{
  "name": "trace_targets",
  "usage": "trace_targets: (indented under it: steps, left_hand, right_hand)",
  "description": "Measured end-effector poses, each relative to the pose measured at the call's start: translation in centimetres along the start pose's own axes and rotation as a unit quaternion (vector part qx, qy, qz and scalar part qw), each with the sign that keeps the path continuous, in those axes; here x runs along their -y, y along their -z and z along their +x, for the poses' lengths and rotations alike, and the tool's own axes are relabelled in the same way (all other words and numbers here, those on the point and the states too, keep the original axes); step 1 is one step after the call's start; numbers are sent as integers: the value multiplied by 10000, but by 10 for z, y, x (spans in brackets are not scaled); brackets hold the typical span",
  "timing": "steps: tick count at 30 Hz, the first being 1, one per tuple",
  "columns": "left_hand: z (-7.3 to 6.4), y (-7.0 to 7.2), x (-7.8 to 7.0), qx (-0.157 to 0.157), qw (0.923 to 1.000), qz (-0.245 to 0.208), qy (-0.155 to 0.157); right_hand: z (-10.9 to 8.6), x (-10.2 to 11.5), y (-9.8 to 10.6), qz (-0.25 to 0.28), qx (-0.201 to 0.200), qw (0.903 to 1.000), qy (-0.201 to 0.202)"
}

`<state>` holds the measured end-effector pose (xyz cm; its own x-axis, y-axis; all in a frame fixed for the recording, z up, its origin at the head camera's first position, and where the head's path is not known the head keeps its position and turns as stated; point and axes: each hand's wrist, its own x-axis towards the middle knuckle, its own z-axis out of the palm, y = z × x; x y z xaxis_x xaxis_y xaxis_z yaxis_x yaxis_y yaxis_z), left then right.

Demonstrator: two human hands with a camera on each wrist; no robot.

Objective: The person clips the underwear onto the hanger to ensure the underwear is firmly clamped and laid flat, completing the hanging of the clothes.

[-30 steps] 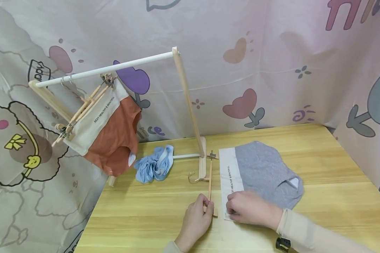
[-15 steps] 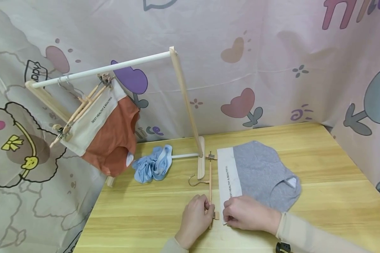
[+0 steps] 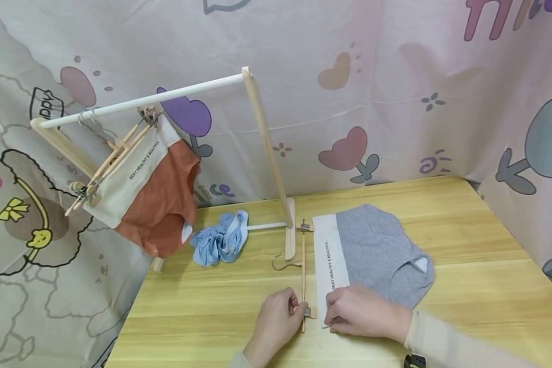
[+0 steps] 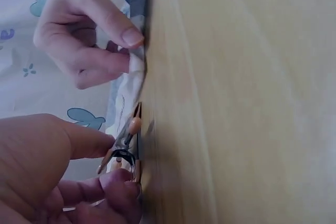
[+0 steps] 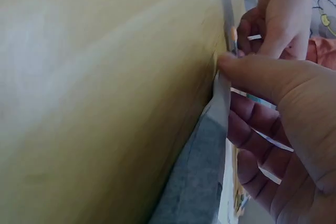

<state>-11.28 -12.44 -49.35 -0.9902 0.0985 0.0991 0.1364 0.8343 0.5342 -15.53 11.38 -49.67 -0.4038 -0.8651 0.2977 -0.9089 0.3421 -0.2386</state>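
A pair of grey briefs (image 3: 372, 240) lies flat on the table, its white printed waistband (image 3: 326, 255) facing left. My right hand (image 3: 365, 309) pinches the waistband's near corner between thumb and fingers; in the right wrist view the thumb presses along the lifted edge of the cloth (image 5: 197, 161). Beside the waistband lies a wooden clip hanger (image 3: 303, 266), its metal hook pointing left. With thumb and fingers my left hand (image 3: 276, 317) pinches the hanger's near clip (image 4: 125, 148). The clip's jaws face the waistband corner in the left wrist view. The far clip (image 3: 304, 227) lies by the waistband's other end.
A rack with a white bar (image 3: 165, 97) stands at the left and back. Orange briefs (image 3: 161, 204) hang from it on clip hangers. A crumpled light-blue garment (image 3: 221, 240) lies by the rack's lower rail. Patterned cloth (image 3: 377, 76) covers the walls behind the table (image 3: 478, 266).
My left hand has shifted from the hanger's rod to its near clip, which now shows by the fingertips. My right hand has slid slightly toward the near corner of the waistband and pinches it.
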Motion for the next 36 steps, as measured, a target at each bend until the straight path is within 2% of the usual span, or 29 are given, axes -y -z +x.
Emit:
trace_targets:
  steps: [3,5,8,10,13,14,16,18,21,24,31,36]
  left_hand:
    - [-3,4,-4,21,9998,94,-172]
    - [-5,6,-10,-15,9984,303,-484]
    - [-9,5,-20,-55,9912,654,-1150]
    - [-13,2,-26,-48,9835,903,-1569]
    - [-19,-4,-32,-110,9698,1313,-2050]
    - [-21,-6,-33,-159,9652,1449,-2171]
    - [-23,-11,-33,-279,9569,1683,-2349]
    - [-24,-16,-33,-375,9521,1799,-2444]
    - [-23,-21,-33,-419,9517,1779,-2468]
    - [-22,-24,-33,-513,9510,1772,-2482]
    - [-23,-26,-33,-679,9477,1898,-2473]
    - [-25,-24,-33,-593,9485,1992,-2392]
  right_hand:
    - [-1,2,-1,91,-12,9999,104]
    - [-1,0,1,413,-6,9991,-22]
    - [-1,-11,9,1062,21,9929,-536]
    - [2,-24,17,1231,-55,9876,-974]
    - [12,-48,26,834,-148,9868,-1378]
    - [17,-54,27,610,-123,9879,-1419]
    - [28,-64,27,179,22,9919,-1257]
    - [39,-70,25,-70,281,9955,-903]
    - [52,-73,22,-295,687,9967,-301]
    - [59,-74,20,-454,877,9951,104]
    - [64,-76,22,-476,880,9940,451]
    - [67,-77,20,-614,836,9930,558]
